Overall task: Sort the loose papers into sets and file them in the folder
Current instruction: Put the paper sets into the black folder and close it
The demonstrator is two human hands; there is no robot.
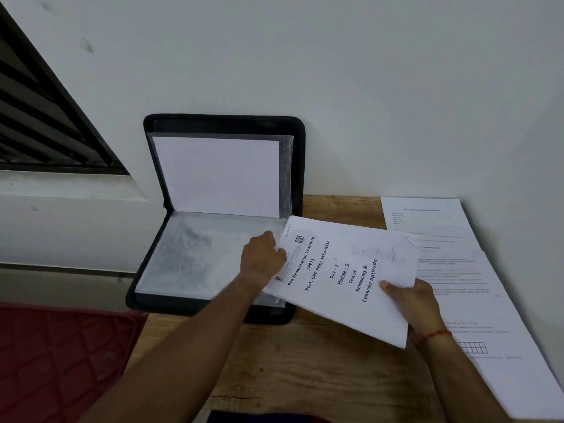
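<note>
A black zip folder lies open on the wooden table, its upper half leaning against the wall. A white sheet sits in the upper clear sleeve. The lower clear sleeve lies flat. I hold a set of printed papers, titled "Pre Examination Training", over the folder's right edge. My left hand grips the set's left edge at the sleeve's opening. My right hand pinches its lower right edge, thumb on top.
More loose printed papers lie spread along the table's right side. The wooden table shows in front of the folder. A dark red quilted cushion sits at lower left. A louvred window is at upper left.
</note>
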